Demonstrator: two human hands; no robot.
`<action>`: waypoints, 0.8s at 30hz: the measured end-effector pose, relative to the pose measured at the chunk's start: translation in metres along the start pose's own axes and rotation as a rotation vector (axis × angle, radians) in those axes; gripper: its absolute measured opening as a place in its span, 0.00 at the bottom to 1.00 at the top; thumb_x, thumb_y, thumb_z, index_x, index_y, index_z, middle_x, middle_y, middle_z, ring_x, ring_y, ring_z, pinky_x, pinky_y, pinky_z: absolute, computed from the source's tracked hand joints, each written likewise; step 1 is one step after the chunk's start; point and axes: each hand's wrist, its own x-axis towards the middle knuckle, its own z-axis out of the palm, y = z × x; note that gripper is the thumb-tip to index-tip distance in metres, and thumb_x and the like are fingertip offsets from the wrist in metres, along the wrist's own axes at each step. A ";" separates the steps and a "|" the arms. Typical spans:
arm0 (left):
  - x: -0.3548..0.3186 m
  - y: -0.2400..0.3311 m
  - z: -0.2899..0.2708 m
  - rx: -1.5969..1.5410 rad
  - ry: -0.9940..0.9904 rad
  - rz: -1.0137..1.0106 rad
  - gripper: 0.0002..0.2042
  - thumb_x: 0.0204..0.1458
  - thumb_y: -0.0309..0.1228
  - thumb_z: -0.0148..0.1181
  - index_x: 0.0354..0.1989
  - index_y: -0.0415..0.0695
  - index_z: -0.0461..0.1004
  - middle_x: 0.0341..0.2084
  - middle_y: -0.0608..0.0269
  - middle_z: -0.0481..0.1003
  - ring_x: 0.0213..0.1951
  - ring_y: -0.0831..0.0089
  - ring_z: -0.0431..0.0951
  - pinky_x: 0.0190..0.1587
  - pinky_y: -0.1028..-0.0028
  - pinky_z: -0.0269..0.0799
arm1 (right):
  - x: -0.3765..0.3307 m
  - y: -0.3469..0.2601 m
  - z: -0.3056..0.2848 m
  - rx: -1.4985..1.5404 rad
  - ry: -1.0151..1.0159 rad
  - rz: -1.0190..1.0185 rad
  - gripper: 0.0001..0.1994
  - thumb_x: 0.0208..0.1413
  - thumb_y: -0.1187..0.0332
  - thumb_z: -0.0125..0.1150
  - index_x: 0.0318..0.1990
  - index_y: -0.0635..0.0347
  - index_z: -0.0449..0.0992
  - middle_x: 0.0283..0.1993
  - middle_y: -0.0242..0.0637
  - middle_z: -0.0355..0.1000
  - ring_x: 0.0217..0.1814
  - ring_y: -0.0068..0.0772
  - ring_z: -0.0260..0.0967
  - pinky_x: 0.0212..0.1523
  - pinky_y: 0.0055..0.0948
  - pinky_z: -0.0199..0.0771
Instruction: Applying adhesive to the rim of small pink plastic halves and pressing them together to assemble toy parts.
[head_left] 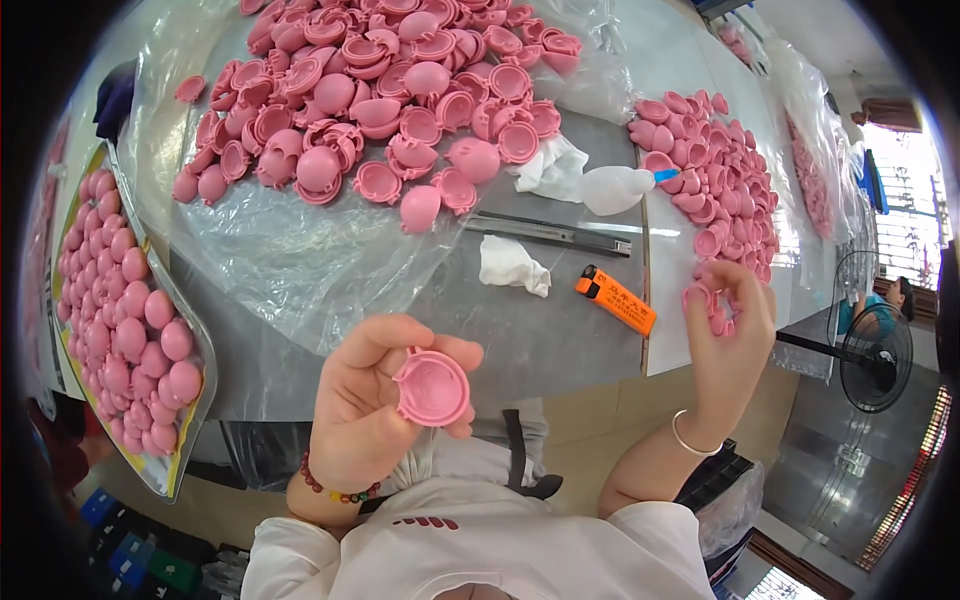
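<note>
Left grip (375,400) pinching one pink shell (432,388) | right grip (728,335) pinching two small pink pieces (705,303)

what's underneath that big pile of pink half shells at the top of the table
The pile of pink half shells lies on a crumpled clear plastic sheet, spread over the grey table. Whatever lies beneath the pile's middle is covered by the shells themselves.
</note>
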 end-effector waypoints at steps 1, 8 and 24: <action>0.000 0.000 0.000 0.043 -0.001 -0.007 0.23 0.43 0.26 0.56 0.47 0.37 0.56 0.43 0.41 0.64 0.34 0.65 0.73 0.35 0.69 0.71 | -0.004 0.000 0.000 0.001 -0.003 -0.001 0.12 0.36 0.77 0.56 0.33 0.64 0.69 0.28 0.35 0.66 0.31 0.27 0.62 0.34 0.23 0.61; 0.002 -0.002 0.002 0.133 -0.025 -0.021 0.23 0.42 0.27 0.57 0.47 0.36 0.56 0.43 0.41 0.64 0.33 0.66 0.73 0.33 0.71 0.71 | -0.015 0.007 0.014 0.073 -0.023 -0.001 0.08 0.37 0.78 0.53 0.30 0.65 0.69 0.26 0.37 0.65 0.27 0.29 0.60 0.31 0.24 0.60; 0.002 0.006 0.002 0.253 -0.034 0.066 0.24 0.42 0.27 0.57 0.47 0.36 0.56 0.43 0.41 0.64 0.33 0.67 0.72 0.33 0.74 0.71 | -0.021 -0.072 0.028 0.548 -0.366 -0.309 0.13 0.29 0.80 0.59 0.28 0.62 0.70 0.24 0.36 0.62 0.24 0.29 0.62 0.20 0.23 0.60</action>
